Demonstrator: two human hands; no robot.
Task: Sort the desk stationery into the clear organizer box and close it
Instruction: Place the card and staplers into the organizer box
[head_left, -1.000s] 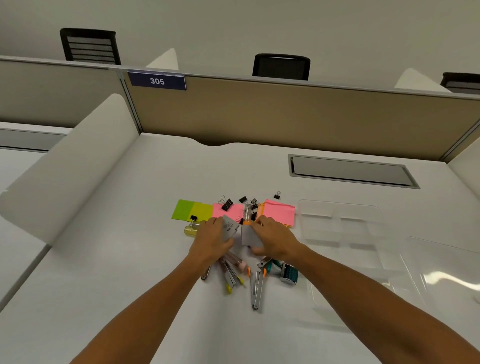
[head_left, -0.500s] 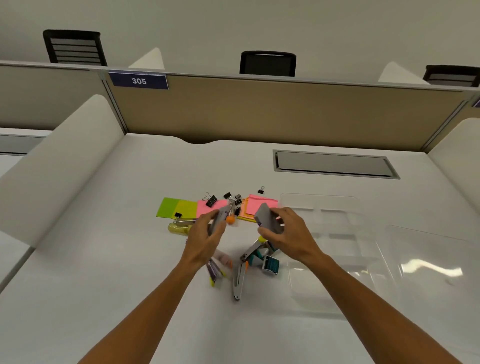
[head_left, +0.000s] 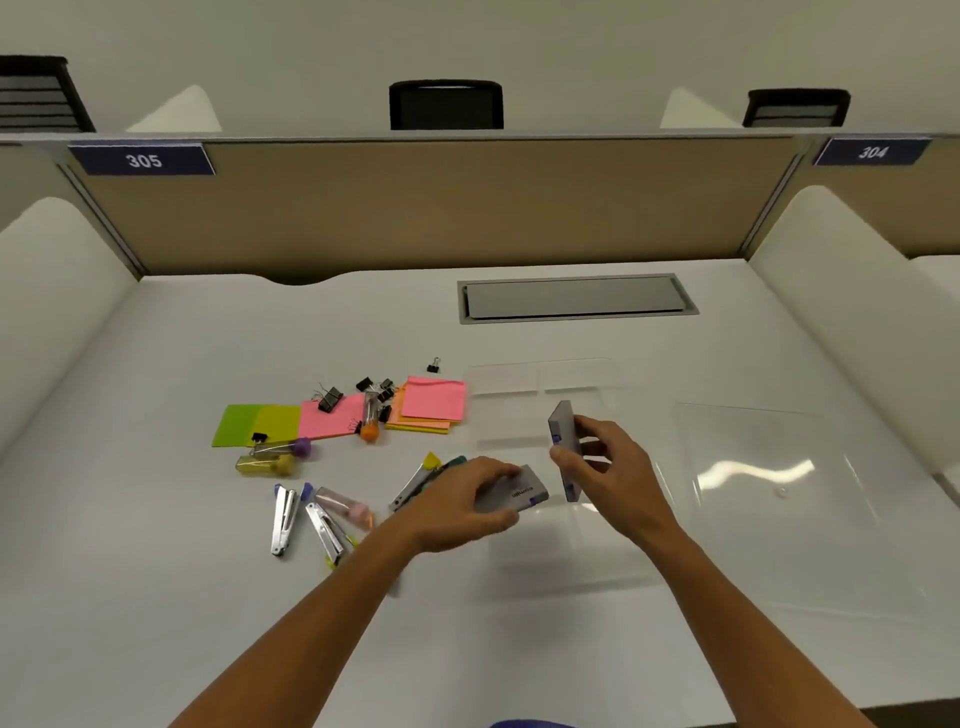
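Two hands (head_left: 470, 501) (head_left: 608, 467), two grey boxes (head_left: 511, 496) (head_left: 563, 447).

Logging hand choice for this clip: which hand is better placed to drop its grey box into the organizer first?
Right. The right hand holds its grey box upright over the clear organizer box; the left hand holds its flat grey box at the organizer's near-left edge.

The left hand (head_left: 470, 499) hid part of a teal item (head_left: 457, 461). The clear organizer box (head_left: 540, 387) blurred into the tabletop (head_left: 156, 597), its compartments barely traceable. Both forearms were cut off by the bottom edge.
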